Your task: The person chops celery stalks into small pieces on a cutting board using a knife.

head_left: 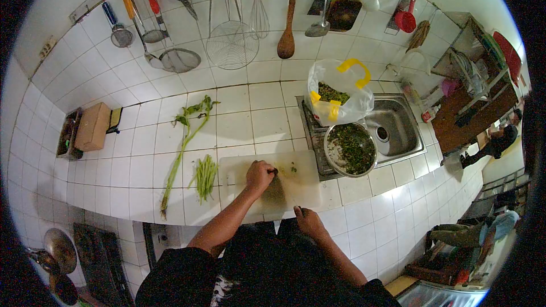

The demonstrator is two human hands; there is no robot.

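My left hand [260, 175] rests on a white cutting board [307, 185], fingers curled over a small bunch of dark greens [274, 170]. A few chopped bits [293, 168] lie beside it. My right hand [307, 219] is at the board's near edge, closed around the handle of a knife. The knife's broad blade [276, 192] lies on the board just below my left hand. To the right of the board stands a metal bowl [350, 149] full of chopped greens.
A long leafy stalk [183, 156] and a bundle of trimmed stems [205, 177] lie left of the board. A plastic bag of greens [336, 95] sits by the sink [398, 125]. Utensils hang on the tiled wall. A cardboard box [92, 127] stands far left, a stove [102, 256] below.
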